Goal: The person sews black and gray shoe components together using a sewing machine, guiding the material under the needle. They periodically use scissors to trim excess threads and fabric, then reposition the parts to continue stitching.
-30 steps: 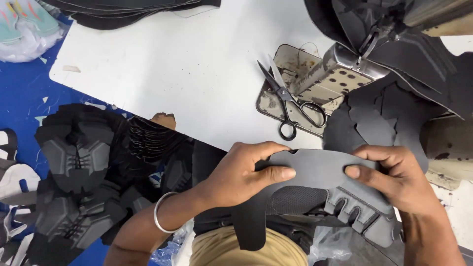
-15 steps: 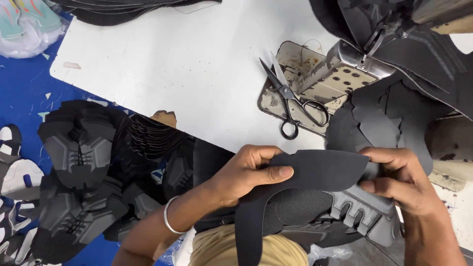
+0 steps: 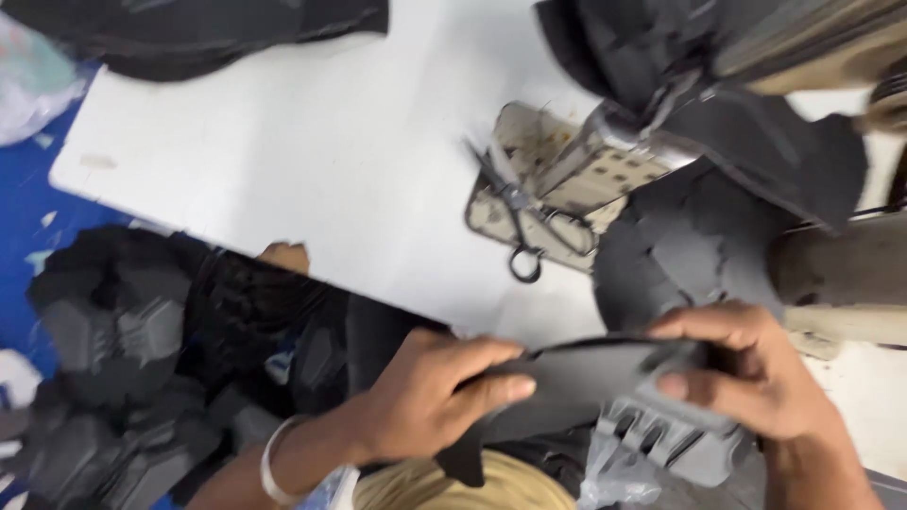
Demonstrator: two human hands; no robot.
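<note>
Fingers (image 3: pixel 491 387) of the left hand (image 3: pixel 425 401) and right hand (image 3: pixel 746 378) pinch opposite ends of a dark grey foam piece (image 3: pixel 586 373), held edge-on just below the white worktop (image 3: pixel 312 179); scissors (image 3: pixel 520 212) lie beyond.

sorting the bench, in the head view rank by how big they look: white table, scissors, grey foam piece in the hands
1. white table, largest by far
2. grey foam piece; near the camera, so it may look bigger
3. scissors, smallest
</note>
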